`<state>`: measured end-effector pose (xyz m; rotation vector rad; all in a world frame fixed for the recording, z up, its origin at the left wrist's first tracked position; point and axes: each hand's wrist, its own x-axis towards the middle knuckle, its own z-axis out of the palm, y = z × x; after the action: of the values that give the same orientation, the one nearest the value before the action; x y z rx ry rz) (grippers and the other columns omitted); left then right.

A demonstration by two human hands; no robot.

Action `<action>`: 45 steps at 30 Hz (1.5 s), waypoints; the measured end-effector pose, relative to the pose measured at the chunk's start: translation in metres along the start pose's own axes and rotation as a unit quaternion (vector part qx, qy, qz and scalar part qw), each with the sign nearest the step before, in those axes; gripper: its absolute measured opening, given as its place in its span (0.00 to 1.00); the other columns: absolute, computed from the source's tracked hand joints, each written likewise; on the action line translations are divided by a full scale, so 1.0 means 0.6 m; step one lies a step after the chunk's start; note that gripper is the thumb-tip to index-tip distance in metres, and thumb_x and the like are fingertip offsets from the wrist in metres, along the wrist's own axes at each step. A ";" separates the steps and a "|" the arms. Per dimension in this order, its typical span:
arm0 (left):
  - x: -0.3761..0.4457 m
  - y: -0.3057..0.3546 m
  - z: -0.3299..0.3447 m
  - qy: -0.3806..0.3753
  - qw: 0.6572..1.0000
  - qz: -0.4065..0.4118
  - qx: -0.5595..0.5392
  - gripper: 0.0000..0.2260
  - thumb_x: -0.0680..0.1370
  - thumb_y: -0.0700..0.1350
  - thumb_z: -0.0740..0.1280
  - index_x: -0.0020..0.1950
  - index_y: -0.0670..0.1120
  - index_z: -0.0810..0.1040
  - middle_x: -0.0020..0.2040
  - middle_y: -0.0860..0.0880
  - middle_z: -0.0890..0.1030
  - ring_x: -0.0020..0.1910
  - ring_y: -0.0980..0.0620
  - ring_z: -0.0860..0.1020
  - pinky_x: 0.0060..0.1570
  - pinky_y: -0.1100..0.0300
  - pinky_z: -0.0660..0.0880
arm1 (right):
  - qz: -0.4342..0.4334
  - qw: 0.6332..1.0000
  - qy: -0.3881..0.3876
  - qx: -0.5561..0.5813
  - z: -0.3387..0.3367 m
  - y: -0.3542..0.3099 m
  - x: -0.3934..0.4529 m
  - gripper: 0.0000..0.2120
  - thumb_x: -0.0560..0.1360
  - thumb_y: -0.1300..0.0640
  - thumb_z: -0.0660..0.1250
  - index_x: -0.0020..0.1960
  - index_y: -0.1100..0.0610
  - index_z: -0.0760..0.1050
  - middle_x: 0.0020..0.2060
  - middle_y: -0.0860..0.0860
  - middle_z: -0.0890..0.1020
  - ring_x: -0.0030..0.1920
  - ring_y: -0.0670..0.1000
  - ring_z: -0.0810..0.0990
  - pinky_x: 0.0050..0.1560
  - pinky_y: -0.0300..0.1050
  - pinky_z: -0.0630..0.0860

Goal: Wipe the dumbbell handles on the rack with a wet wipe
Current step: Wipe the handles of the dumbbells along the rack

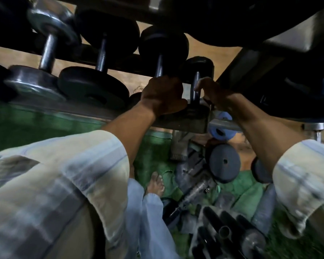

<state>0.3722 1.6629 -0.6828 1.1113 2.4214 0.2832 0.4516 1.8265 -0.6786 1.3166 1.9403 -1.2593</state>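
Both hands reach to the small dumbbell (196,85) at the right end of the rack (94,112).

The left hand (164,98) is closed over the lower end of the neighbouring dumbbell (162,53), its fingers curled round where the handle meets the near head. The right hand (214,95) sits just right of the small dumbbell's handle with its fingers (201,85) bent against the bar; whether they grip it or hold a wet wipe cannot be told in the dim, blurred view. 2 larger dumbbells, a chrome-plated dumbbell (45,58) and a black-plated dumbbell (101,58), lie further left on the same rack. Below, loose weight plates (224,163) and bars lie on the green floor (36,124) near a bare foot (155,185).
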 end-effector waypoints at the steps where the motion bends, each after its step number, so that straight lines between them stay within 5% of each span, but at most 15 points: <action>1: -0.004 0.004 -0.005 0.006 1.000 0.004 0.001 0.14 0.72 0.57 0.67 0.48 0.49 0.83 0.50 0.47 0.84 0.50 0.42 0.82 0.45 0.54 0.72 | 0.010 1.000 -0.014 0.014 -0.001 0.001 0.000 0.13 0.72 0.45 0.63 0.38 0.52 0.64 0.31 0.52 0.63 0.31 0.53 0.62 0.31 0.45 0.61; 4: -0.005 0.003 -0.004 0.035 0.999 0.019 0.013 0.14 0.73 0.57 0.66 0.50 0.49 0.83 0.52 0.46 0.84 0.51 0.40 0.82 0.44 0.54 0.70 | 0.056 0.997 -0.030 0.043 -0.005 -0.004 0.000 0.21 0.61 0.39 0.66 0.43 0.53 0.63 0.29 0.50 0.62 0.29 0.52 0.61 0.32 0.47 0.58; 7: -0.007 0.003 -0.004 0.030 0.999 0.034 0.017 0.15 0.75 0.57 0.66 0.51 0.48 0.82 0.54 0.45 0.83 0.53 0.40 0.81 0.45 0.54 0.67 | 0.047 0.996 -0.021 0.070 0.005 -0.009 -0.002 0.17 0.66 0.47 0.65 0.50 0.55 0.67 0.31 0.50 0.63 0.30 0.50 0.62 0.32 0.45 0.59; 11: -0.010 0.004 -0.006 0.042 0.998 0.050 0.019 0.14 0.76 0.57 0.66 0.47 0.48 0.81 0.53 0.44 0.83 0.51 0.40 0.81 0.43 0.55 0.67 | 0.032 0.995 -0.022 0.089 0.015 -0.004 0.000 0.08 0.74 0.55 0.66 0.37 0.54 0.72 0.34 0.51 0.69 0.33 0.50 0.67 0.34 0.43 0.65; 13: -0.011 0.002 -0.005 0.061 0.997 0.054 0.015 0.13 0.77 0.59 0.65 0.43 0.49 0.77 0.52 0.45 0.83 0.49 0.40 0.81 0.41 0.55 0.66 | 0.030 0.992 -0.042 0.114 0.021 -0.003 0.002 0.07 0.75 0.54 0.70 0.38 0.53 0.77 0.40 0.52 0.76 0.42 0.53 0.75 0.47 0.47 0.74; 16: -0.011 0.005 -0.003 0.075 0.995 0.058 0.025 0.17 0.78 0.61 0.64 0.46 0.48 0.79 0.52 0.45 0.82 0.48 0.41 0.82 0.40 0.55 0.66 | 0.029 0.990 -0.061 0.125 0.026 -0.003 0.006 0.05 0.73 0.51 0.74 0.45 0.50 0.80 0.58 0.54 0.80 0.59 0.57 0.77 0.66 0.54 0.74; 19: -0.010 0.005 -0.003 0.069 0.995 0.063 0.023 0.16 0.78 0.62 0.64 0.43 0.49 0.75 0.50 0.45 0.82 0.47 0.42 0.81 0.40 0.55 0.67 | 0.042 0.989 -0.069 0.121 0.029 -0.004 0.015 0.07 0.72 0.50 0.75 0.47 0.49 0.80 0.67 0.57 0.77 0.63 0.59 0.76 0.68 0.55 0.72; 22: -0.011 0.004 -0.002 0.067 0.996 0.057 0.016 0.17 0.78 0.63 0.64 0.42 0.50 0.73 0.48 0.46 0.82 0.45 0.42 0.81 0.39 0.55 0.67 | 0.043 0.989 -0.056 0.127 0.031 -0.010 0.006 0.06 0.74 0.51 0.73 0.48 0.51 0.78 0.67 0.55 0.76 0.66 0.58 0.74 0.71 0.55 0.70; 26: -0.012 0.005 -0.001 0.072 0.996 0.052 0.018 0.15 0.77 0.62 0.64 0.44 0.50 0.76 0.47 0.46 0.83 0.45 0.43 0.82 0.40 0.55 0.70 | 0.026 0.989 -0.062 0.130 0.035 -0.004 0.015 0.22 0.79 0.51 0.69 0.70 0.56 0.73 0.64 0.48 0.73 0.66 0.54 0.72 0.72 0.52 0.68; 29: -0.011 0.006 0.000 0.069 0.996 0.053 0.028 0.20 0.77 0.64 0.64 0.48 0.48 0.81 0.48 0.46 0.83 0.46 0.42 0.82 0.40 0.56 0.69 | 0.032 0.986 -0.065 0.151 0.043 -0.004 0.014 0.09 0.79 0.59 0.69 0.56 0.62 0.78 0.47 0.48 0.83 0.52 0.51 0.79 0.52 0.38 0.79; 31: -0.010 0.005 0.001 0.067 0.996 0.054 0.028 0.21 0.77 0.66 0.63 0.44 0.49 0.80 0.46 0.46 0.83 0.46 0.43 0.82 0.40 0.56 0.68 | 0.036 0.985 -0.033 0.164 0.049 -0.004 0.019 0.22 0.70 0.60 0.78 0.60 0.65 0.77 0.43 0.54 0.84 0.46 0.53 0.81 0.42 0.42 0.80; 33: -0.010 0.004 0.001 0.068 0.996 0.058 0.023 0.22 0.77 0.68 0.59 0.39 0.51 0.76 0.45 0.46 0.83 0.46 0.42 0.82 0.40 0.55 0.68 | 0.050 0.988 -0.013 0.143 0.055 -0.007 0.023 0.35 0.67 0.62 0.81 0.69 0.67 0.70 0.48 0.59 0.82 0.45 0.55 0.82 0.45 0.48 0.81; 37: -0.012 0.005 -0.004 0.048 0.998 0.046 0.007 0.22 0.71 0.66 0.50 0.38 0.52 0.74 0.46 0.46 0.83 0.48 0.42 0.82 0.44 0.53 0.71 | 0.061 0.996 0.051 0.043 0.054 -0.006 0.022 0.38 0.70 0.61 0.79 0.74 0.64 0.64 0.64 0.62 0.77 0.62 0.60 0.79 0.63 0.53 0.78; 41: -0.012 0.003 -0.004 0.048 0.998 0.040 -0.005 0.18 0.70 0.63 0.55 0.37 0.51 0.75 0.45 0.46 0.83 0.47 0.42 0.82 0.42 0.54 0.70 | 0.040 0.996 0.072 -0.042 0.049 0.006 0.028 0.48 0.68 0.53 0.81 0.79 0.62 0.57 0.70 0.61 0.72 0.68 0.61 0.74 0.67 0.55 0.75; 45: -0.012 0.002 -0.001 0.050 0.998 0.043 0.008 0.18 0.75 0.61 0.63 0.46 0.48 0.83 0.49 0.45 0.83 0.49 0.42 0.82 0.47 0.52 0.74 | -0.001 0.984 0.139 -0.111 0.051 0.015 0.027 0.53 0.69 0.52 0.80 0.80 0.64 0.49 0.74 0.63 0.66 0.72 0.63 0.69 0.68 0.52 0.73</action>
<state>0.3768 1.6582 -0.6794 1.2374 2.4702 0.3549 0.4497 1.8083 -0.7089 1.4339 2.1974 -0.8639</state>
